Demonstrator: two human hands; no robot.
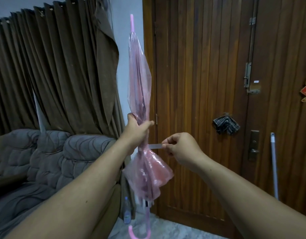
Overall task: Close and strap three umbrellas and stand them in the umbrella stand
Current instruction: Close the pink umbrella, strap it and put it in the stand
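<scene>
We hold the pink umbrella (140, 87) upright in the middle of the frame, its tip pointing up toward the top and its curved handle (139, 236) hanging at the bottom edge. Our left hand (137, 130) grips the folded canopy about halfway down, fingers curled round the gathered plastic. Our right hand (180, 146), just right of centre, pinches the free end of the strap (155, 146) between thumb and fingers and pulls it out sideways, away from the umbrella.

As we judge it, this umbrella is closed but not yet strapped: the strap stands out straight and is not wrapped round, and the lower part of the canopy (148, 171) below our left hand flares out loosely. What is left for this one is to wind the strap round the folds, fasten it, and stand the umbrella in the stand. We see no umbrella stand in the frame, and no other umbrella that we can make out for certain, so we cannot tell how many of the three are done.

Behind the umbrella is a wooden door (200, 83) on the right, a brown curtain (54, 66) in the upper left, a grey sofa (45, 161) in the lower left, and a plastic bottle (127, 211) on the floor near the bottom centre.
</scene>
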